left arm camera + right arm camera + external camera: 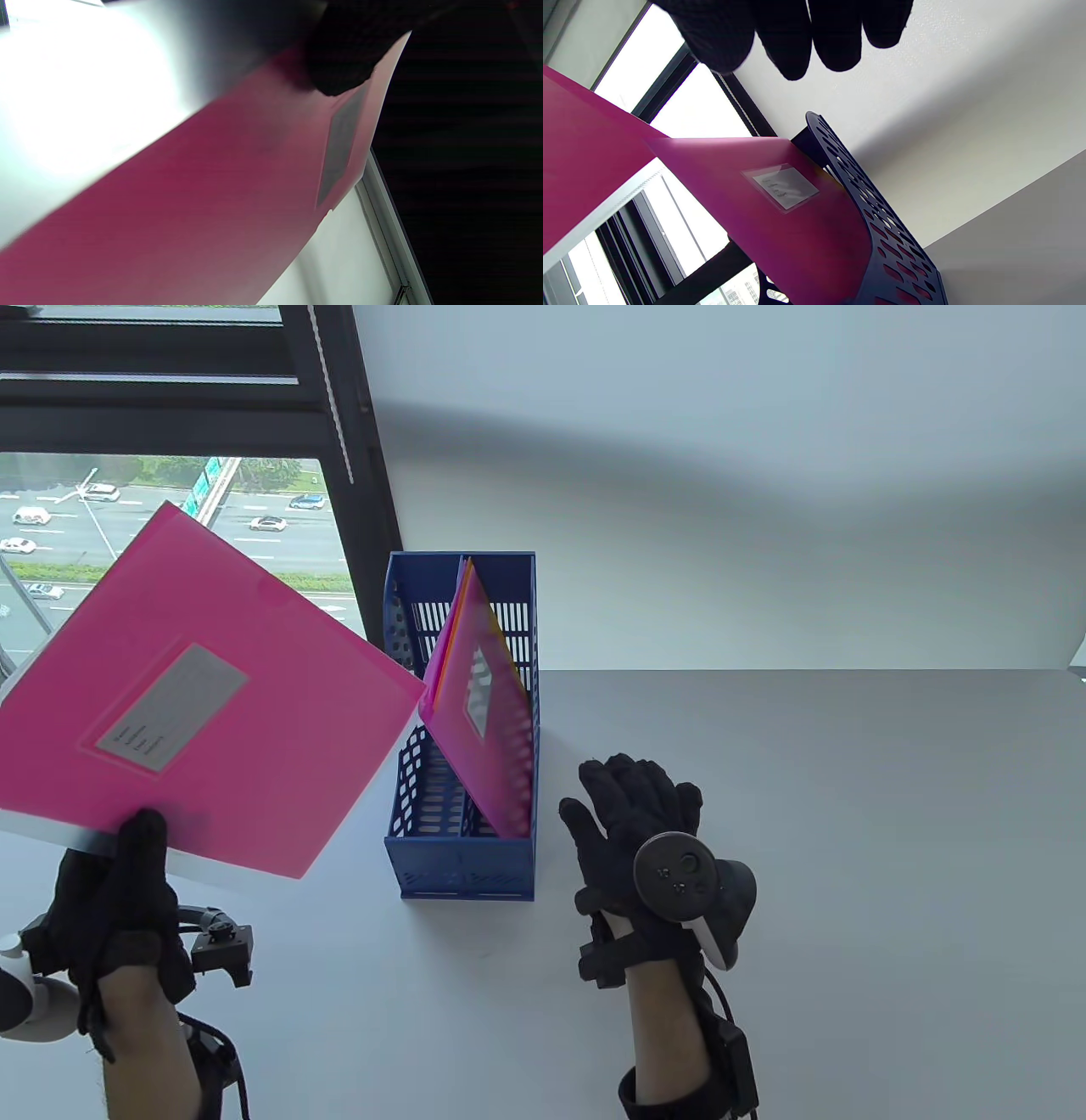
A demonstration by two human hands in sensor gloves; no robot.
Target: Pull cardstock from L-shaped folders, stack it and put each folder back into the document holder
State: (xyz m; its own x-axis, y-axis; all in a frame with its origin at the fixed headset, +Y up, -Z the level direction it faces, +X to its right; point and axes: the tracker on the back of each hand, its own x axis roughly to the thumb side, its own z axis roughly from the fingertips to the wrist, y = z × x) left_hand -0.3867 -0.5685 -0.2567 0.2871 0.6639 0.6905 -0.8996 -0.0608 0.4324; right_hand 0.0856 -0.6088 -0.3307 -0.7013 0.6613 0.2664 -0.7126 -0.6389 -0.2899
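One pink folder (204, 687) in left grip (127, 891).

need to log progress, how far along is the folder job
Early. No cardstock stack shows on the grey table. In hand: the left hand holds one pink plastic L-shaped folder lifted beside the blue perforated document holder, white sheets showing at its lower edge. The right hand hovers open. More pink folders are left in the holder.

No text is legible; the grey labels (171, 709) on the pink folders (280, 780) are too blurred.
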